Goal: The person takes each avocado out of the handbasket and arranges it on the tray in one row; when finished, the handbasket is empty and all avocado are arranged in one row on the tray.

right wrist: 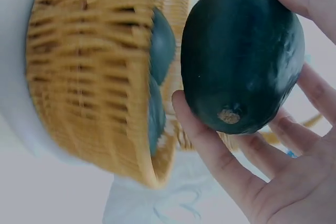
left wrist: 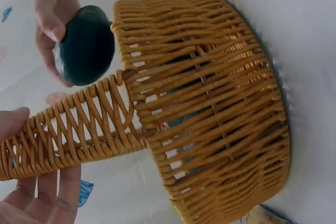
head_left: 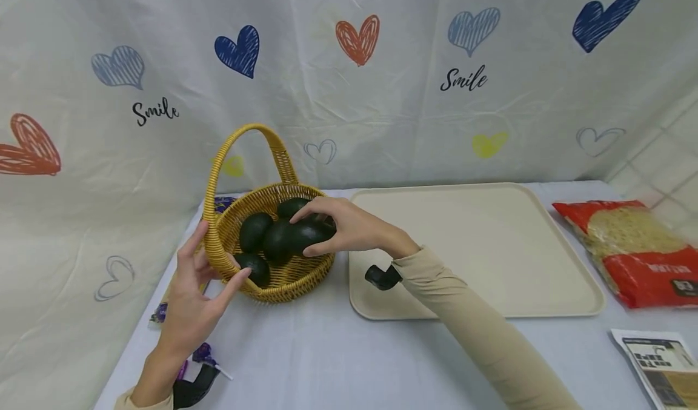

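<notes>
A yellow-brown wicker basket [head_left: 297, 289] with a tall handle stands left of centre, holding several dark green avocados [head_left: 254, 232]. My left hand [head_left: 188, 295] grips one side of the handle [left wrist: 79, 129], thumb on one face and fingers on the other. Over the basket's right side, my right hand [head_left: 357, 225] holds another avocado [right wrist: 239, 61] between thumb and fingers. The right wrist view shows its pale stem scar, and the fruit is level with the rim, outside the weave. Some avocados are partly hidden behind others and by the right hand.
A beige tray [head_left: 463, 252] lies right of the basket. Beyond it are a red-and-clear food bag [head_left: 638, 246] and a printed packet [head_left: 660, 367]. A purple-wrapped lollipop [head_left: 203, 353] lies near the left wrist; a purple-and-yellow package [head_left: 159, 314] is partly hidden beside the basket.
</notes>
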Tool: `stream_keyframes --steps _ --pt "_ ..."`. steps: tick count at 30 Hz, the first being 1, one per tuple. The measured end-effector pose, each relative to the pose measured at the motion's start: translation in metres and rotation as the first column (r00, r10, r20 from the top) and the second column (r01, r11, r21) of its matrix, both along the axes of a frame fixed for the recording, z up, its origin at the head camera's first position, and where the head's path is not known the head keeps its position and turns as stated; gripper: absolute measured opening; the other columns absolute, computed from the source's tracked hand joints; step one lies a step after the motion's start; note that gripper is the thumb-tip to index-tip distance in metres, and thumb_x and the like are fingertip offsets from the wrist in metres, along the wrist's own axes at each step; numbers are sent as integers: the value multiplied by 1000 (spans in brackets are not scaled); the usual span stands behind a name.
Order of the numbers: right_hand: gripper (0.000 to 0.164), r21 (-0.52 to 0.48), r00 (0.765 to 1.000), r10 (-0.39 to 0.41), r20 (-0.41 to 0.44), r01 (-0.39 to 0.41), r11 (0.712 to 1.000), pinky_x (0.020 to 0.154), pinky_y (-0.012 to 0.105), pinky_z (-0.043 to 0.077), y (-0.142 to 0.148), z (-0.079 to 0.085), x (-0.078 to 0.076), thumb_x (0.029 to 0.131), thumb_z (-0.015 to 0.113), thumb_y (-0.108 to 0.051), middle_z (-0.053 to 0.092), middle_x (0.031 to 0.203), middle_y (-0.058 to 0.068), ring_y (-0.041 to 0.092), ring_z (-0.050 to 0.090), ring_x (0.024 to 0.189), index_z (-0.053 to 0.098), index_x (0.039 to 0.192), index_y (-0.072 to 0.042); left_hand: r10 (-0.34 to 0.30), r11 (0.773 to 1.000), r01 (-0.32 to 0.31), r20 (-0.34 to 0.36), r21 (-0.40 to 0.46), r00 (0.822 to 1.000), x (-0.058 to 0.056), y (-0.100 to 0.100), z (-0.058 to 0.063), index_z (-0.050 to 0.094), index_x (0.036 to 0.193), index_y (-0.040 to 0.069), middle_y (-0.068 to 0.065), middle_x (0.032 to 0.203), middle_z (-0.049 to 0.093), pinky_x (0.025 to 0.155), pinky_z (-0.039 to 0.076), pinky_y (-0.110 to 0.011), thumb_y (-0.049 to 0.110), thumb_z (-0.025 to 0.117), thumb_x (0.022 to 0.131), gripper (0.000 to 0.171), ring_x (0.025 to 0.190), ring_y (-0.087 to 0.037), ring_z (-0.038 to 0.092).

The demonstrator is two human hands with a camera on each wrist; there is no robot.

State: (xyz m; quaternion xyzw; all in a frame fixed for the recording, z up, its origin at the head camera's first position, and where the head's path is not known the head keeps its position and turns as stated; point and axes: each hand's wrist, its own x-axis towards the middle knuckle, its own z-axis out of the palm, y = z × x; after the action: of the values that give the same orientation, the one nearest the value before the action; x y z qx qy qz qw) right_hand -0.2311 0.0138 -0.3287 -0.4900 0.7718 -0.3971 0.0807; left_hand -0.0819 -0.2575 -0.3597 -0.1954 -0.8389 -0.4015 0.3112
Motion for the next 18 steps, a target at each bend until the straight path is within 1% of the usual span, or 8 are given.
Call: stream_keyframes --steps 3,6,9,11,13,16,18 --pt "50 -30 999 -40 14 41 999 92 36 57 16 3 0 86 88 -27 64 133 -6 12 57 116 70 132 -17 22 1000 -22 12 1 1000 2 3 0 22 164 4 -6 92 67 78 51 -8 -27 83 68 118 86 3 62" --pt "51 -46 997 -76 29 78 996 83 38 59 32 6 -1 86 88 -26 64 132 -7 14 58 113 69 132 -18 36 999 -36 25 6 999 4 4 1 22 164 6 -2 98 68 77 51 -8 -26 83 70 117 88 4 62" --pt "52 -57 993 -110 46 113 992 82 42 60 48 8 -2 85 89 -26 65 132 -9 16 59 111 69 132 -20 34 999 -35 36 6 999 5 5 3 22 164 6 7 110 66 78 51 -8 -26 82 70 116 92 5 63" --pt "52 -64 991 -123 58 127 990 81 44 60 58 7 -4 85 90 -25 66 131 -8 18 61 110 69 132 -20 27 1000 -27 39 9 999 5 3 4 23 164 6 11 113 65 77 52 -8 -26 82 70 115 91 5 64" --pt "51 -64 988 -140 69 145 987 81 47 59 67 4 -6 84 90 -25 66 130 -7 20 62 108 69 131 -21 29 1000 -30 40 7 999 5 1 4 24 163 5 10 111 66 77 52 -8 -26 82 70 114 89 5 64" --pt "51 -55 983 -161 83 166 985 82 49 58 78 -1 -9 85 90 -23 66 131 -4 22 62 108 69 131 -19 25 1000 -25 34 7 999 4 -5 4 25 162 4 2 100 67 77 52 -8 -26 82 69 113 83 4 62" --pt "51 -36 979 -181 92 185 982 83 49 58 86 -6 -11 84 90 -21 66 131 -3 22 61 109 69 131 -18 1 1000 -1 33 12 999 3 -8 2 24 162 3 -4 96 67 79 52 -8 -24 82 72 111 82 3 62"
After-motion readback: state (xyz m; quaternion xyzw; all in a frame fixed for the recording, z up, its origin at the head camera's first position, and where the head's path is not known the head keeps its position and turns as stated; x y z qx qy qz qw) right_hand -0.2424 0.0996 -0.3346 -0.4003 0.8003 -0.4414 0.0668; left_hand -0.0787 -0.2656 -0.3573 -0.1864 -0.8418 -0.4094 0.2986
